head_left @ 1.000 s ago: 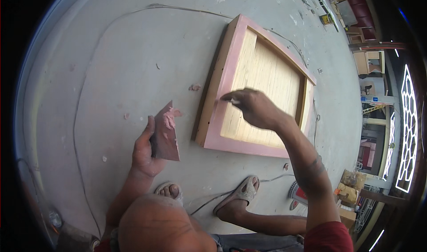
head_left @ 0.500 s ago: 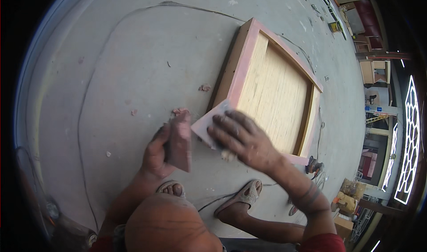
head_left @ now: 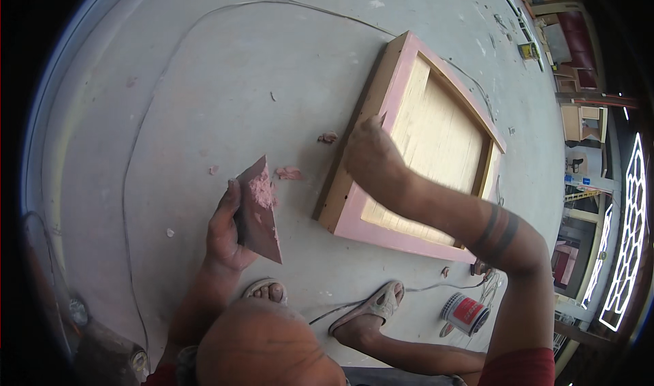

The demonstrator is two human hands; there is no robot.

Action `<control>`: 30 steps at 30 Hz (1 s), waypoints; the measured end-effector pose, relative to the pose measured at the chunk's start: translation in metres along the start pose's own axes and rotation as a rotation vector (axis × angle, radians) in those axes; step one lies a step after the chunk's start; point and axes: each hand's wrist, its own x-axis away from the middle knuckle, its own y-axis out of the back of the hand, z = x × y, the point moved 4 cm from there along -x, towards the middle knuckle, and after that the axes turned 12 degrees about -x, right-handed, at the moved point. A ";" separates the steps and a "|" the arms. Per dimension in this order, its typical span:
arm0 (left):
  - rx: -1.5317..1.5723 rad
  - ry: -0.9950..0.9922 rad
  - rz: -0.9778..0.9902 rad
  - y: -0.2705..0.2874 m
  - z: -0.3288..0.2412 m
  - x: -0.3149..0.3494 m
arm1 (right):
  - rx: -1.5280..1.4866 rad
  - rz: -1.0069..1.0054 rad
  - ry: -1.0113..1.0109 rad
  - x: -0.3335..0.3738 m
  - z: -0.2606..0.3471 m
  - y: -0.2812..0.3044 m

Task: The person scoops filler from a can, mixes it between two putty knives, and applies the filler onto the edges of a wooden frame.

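Note:
My left hand (head_left: 225, 233) is closed on the lower left side of a flat dull pinkish-brown putty board (head_left: 259, 226). A crumbly heap of pink putty (head_left: 261, 190) clings to its upper part. My right hand (head_left: 371, 151) is bent at the wrist over the left rail of a shallow wooden frame (head_left: 364, 103) with a plank panel inside. Its fingers are curled and mostly hidden behind the hand; just a thin edge of the putty spreader shows by the knuckles. Pink filler coats the frame's top faces.
Scraps of pink putty (head_left: 289, 173) lie on the grey floor between the board and the frame. A tin with a red label (head_left: 465, 313) stands by my right foot (head_left: 371, 311). A dark cable (head_left: 146, 114) loops across the floor. Furniture pieces (head_left: 584, 124) stand far right.
My right hand has moved from beside the putty board up and over the frame's left rail, taking the spreader along. The board has tilted, showing its putty. The tin has come into sight.

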 end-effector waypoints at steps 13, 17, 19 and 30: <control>0.109 -0.063 0.098 0.020 -0.008 -0.002 | -0.167 0.222 -0.347 -0.120 -0.210 -0.036; -0.009 -0.037 -0.107 0.023 -0.012 0.006 | -0.274 0.283 -0.411 -0.133 -0.238 -0.002; 0.039 -0.050 0.067 0.030 -0.010 0.005 | -0.324 0.198 -0.409 -0.119 -0.246 0.013; 0.032 0.164 0.006 -0.012 0.016 -0.003 | -1.258 -0.375 -0.467 0.091 -0.163 0.045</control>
